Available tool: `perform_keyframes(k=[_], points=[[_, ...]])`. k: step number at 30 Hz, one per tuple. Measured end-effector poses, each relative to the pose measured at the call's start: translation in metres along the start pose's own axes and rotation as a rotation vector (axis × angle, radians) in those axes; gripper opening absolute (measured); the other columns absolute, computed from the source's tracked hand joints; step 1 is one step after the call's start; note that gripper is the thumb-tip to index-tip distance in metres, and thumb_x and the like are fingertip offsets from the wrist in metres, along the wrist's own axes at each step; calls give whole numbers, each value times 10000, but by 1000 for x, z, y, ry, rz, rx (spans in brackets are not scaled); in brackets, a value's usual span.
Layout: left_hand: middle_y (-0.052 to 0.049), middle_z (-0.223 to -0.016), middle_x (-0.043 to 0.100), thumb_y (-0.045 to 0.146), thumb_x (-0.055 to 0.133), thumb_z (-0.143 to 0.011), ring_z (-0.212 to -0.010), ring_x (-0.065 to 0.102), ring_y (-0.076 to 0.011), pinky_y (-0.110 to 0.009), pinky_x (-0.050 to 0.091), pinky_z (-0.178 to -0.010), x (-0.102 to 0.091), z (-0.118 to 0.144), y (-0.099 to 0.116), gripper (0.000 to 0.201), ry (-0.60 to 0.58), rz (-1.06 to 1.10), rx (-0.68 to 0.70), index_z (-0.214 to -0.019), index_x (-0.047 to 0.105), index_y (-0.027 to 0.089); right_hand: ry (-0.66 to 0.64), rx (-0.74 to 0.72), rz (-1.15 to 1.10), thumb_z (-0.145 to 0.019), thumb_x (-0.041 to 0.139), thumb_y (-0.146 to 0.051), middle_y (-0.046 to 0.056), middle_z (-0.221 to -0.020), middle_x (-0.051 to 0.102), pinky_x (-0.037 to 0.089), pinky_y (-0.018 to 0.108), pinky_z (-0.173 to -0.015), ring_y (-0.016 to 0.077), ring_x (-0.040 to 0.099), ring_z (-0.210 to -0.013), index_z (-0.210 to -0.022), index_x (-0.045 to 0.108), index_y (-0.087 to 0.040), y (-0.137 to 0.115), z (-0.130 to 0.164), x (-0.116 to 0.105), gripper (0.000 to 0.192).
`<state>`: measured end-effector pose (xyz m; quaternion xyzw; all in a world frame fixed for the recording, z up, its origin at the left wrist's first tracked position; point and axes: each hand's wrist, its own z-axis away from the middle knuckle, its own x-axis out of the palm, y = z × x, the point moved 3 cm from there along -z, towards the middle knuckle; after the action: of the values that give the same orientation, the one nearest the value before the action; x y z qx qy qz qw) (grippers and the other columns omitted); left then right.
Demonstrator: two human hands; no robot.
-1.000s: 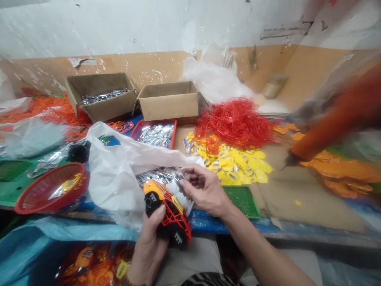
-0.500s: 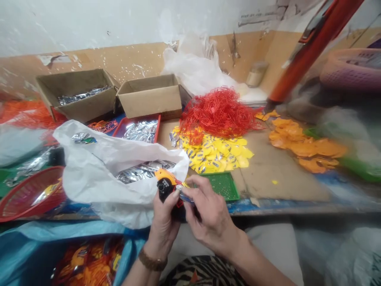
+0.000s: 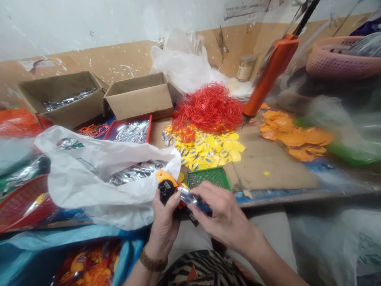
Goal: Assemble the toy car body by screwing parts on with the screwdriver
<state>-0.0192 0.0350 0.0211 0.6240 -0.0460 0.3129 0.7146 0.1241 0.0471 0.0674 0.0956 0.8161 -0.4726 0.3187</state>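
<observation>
- Behind the cluttered desk [image 3: 276,174] rises a peeling white wall with a cardboard-brown lower band.
- Left hand [image 3: 165,222]: fingers closed around a small toy car [image 3: 168,190] with an orange top, black body and red frame, held just in front of the desk edge.
- Right hand [image 3: 226,216]: fingertips pinched on a small silver foil piece [image 3: 187,197], pressed against the toy's side.
- Change: a second ago the right hand held the foil piece apart from the toy, above it; now the two touch, which suggests the piece is being fitted on.
- Surroundings: a white plastic bag [image 3: 98,178] of foil pieces lies just beside the hands; a green tray [image 3: 210,177], yellow tags [image 3: 208,149], a red frame pile [image 3: 210,107] and two cardboard boxes [image 3: 137,97] lie beyond.
- An orange tool [image 3: 269,77] hangs at upper right; who or what holds it is cut off.
- Hidden: most of the toy's underside and the exact contact point are covered by fingers; the foil piece is blurred.
</observation>
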Motion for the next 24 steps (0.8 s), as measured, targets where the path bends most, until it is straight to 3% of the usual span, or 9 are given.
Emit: perform_keyframes(k=[6,11,17,24], points=[[0,-842,623,310,824,-674,-735,579,-130,-241,508,-698,-4,-1,-2,444,17,-33,23,-1039,608,178,-23,-21,16,-849,559,-103,66,-931,661,514,331,-753,207,618,-882,-1038,654,-154,-4,-1,-4,218],[-2,-874,618,317,795,-705,-760,579,-133,-239,505,-706,-3,-2,-2,419,31,-16,30,-1058,608,191,-17,-8,62,-859,581,-148,64,-909,649,512,331,-731,212,609,-879,-995,661,-161,-3,0,-5,157],[1,-876,637,302,816,-682,-750,597,-144,-255,509,-720,-10,-2,-4,428,55,-228,170,-1051,623,201,60,-39,154,-860,563,-146,65,-861,652,498,325,-686,203,613,-804,-994,654,-143,0,4,5,161],[5,-936,673,230,847,-662,-803,625,-132,-246,522,-777,-3,2,-8,509,-44,-127,109,-1106,598,227,37,-54,194,-842,532,-111,49,-873,633,465,320,-693,199,587,-829,-982,633,-160,0,6,3,180]])
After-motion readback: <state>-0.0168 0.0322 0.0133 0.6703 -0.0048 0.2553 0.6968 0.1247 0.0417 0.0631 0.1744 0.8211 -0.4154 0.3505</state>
